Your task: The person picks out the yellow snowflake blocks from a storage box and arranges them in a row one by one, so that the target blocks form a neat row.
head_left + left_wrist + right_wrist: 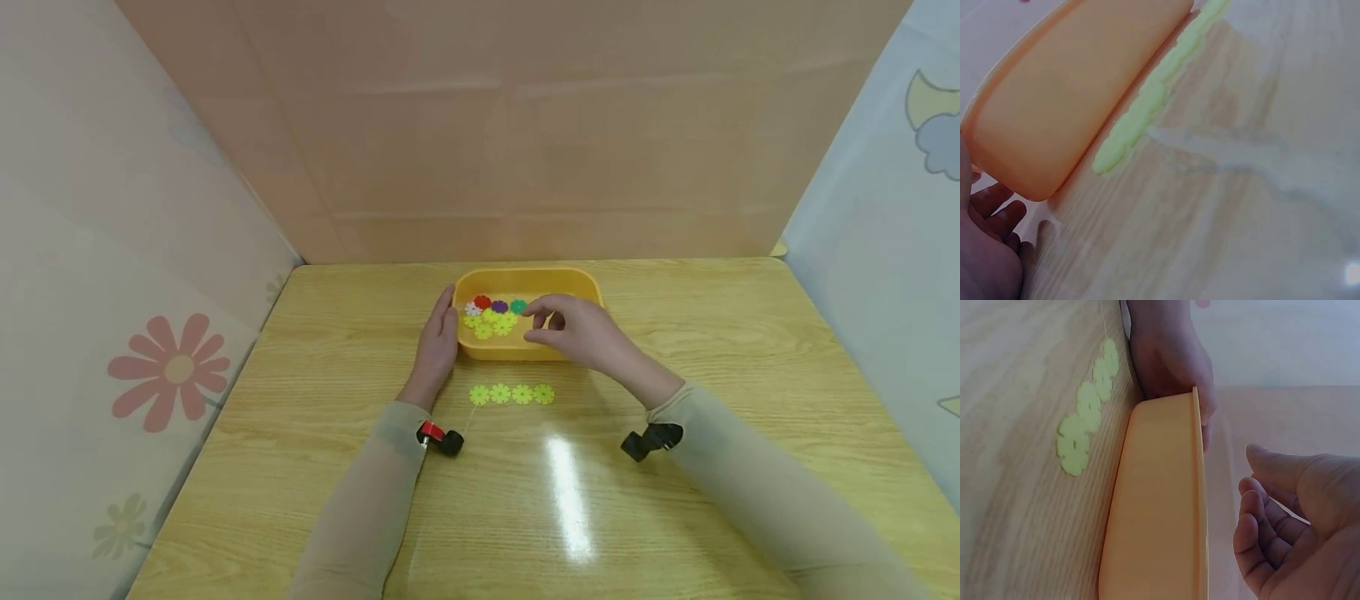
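Observation:
A shallow orange-yellow plastic tray holds notched flower-shaped plastic discs, mostly yellow, gathered at its left side. Among them lie a red disc, a white disc, a purple disc and a green disc. My left hand rests against the tray's left end, thumb by the rim and fingers along the outside. Over the tray's right half hovers my right hand, fingers loosely bent; a gap separates thumb and forefinger, with nothing seen between them. In front of the tray, several yellow discs lie in a row.
The wooden table carries a bright light reflection near its front. A thin pale line runs from the row's left end towards the left wrist camera. Fabric panels enclose the back and both sides.

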`<state>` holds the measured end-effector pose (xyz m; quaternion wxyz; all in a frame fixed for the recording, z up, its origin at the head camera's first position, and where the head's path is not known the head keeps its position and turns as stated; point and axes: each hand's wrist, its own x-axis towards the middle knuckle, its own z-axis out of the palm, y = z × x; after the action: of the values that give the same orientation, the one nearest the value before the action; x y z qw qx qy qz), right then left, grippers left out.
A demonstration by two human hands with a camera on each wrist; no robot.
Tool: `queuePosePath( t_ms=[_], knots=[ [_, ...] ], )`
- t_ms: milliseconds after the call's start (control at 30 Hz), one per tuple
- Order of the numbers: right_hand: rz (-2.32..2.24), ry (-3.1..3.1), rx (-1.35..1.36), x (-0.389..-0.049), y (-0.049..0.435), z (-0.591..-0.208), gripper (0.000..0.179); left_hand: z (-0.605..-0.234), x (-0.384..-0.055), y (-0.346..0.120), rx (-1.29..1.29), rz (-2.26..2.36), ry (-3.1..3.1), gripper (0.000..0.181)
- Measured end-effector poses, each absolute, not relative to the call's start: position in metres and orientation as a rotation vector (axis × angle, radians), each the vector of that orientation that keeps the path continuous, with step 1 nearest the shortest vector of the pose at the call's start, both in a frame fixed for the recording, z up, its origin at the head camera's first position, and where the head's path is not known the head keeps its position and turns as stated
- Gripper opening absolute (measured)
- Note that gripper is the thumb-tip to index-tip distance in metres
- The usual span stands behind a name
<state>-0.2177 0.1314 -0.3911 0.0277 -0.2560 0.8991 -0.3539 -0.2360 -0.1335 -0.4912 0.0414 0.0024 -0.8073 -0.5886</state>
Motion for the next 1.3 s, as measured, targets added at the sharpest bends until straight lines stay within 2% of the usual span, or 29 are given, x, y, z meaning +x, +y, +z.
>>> queuePosePath(
  t_ms=[333, 633, 1300],
  knots=[
    [-1.084, 2.755, -0.69, -0.252, 0.106, -0.397, 0.038, -0.492, -0.235, -0.134, -0.003, -1.775, -2.48, 0.06],
    [-1.097, 2.684, -0.711, -0.275, 0.087, -0.416, 0.041, -0.49, -0.233, -0.133, -0.018, -1.751, -2.482, 0.058],
    [-1.003, 2.661, -0.731, -0.288, 0.077, -0.434, 0.04, -0.49, -0.233, -0.133, -0.032, -1.74, -2.482, 0.056]
  ],
)
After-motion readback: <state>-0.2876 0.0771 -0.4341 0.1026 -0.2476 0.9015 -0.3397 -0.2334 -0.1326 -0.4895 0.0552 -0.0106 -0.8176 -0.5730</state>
